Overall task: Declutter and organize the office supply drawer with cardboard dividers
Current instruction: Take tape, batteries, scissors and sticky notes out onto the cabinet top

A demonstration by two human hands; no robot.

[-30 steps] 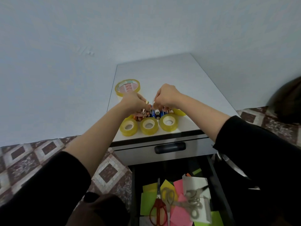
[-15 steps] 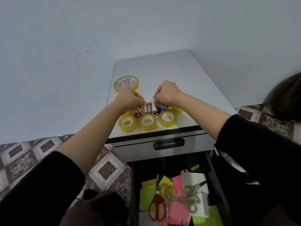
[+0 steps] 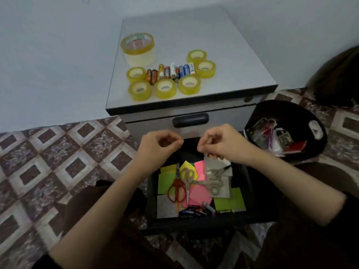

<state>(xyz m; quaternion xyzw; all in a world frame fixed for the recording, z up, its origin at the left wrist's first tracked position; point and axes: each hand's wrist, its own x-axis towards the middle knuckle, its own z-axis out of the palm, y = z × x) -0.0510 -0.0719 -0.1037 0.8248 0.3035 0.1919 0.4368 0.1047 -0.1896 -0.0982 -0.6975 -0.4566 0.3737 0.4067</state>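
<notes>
- Black metal drawer (image 3: pixel 152 200) lies pulled out right under both grips. The left hand (image 3: pixel 158 147) hovers over its back end, fingers loosely curled with nothing in them. The right hand (image 3: pixel 221 145) beside it has thumb and fingertips drawn together, and I cannot tell whether they pinch anything small.
- Inside the drawer lie bright paper sticky notes (image 3: pixel 229 202), red-handled scissors (image 3: pixel 175 189) and grey steel scissors (image 3: pixel 212 181). Loose cylindrical batteries (image 3: pixel 196 210) sit at its front.
- The step in hand looks like clearing the drawer out. Lift each pair of scissors by the handles with the blades closed, and gather the front batteries together so none roll.
- Above the drawer, the grey counter (image 3: pixel 194 26) carries a row of batteries (image 3: pixel 171 71) ringed by small yellow tape rolls (image 3: pixel 165 88), plus one large clear tape roll (image 3: pixel 138 45).
- Right of the drawer stands a black bin (image 3: pixel 287 105) with scraps in it. Patterned floor tiles (image 3: pixel 58 152) lie to the left of the drawer, with a pale wall (image 3: pixel 48 55) behind.
</notes>
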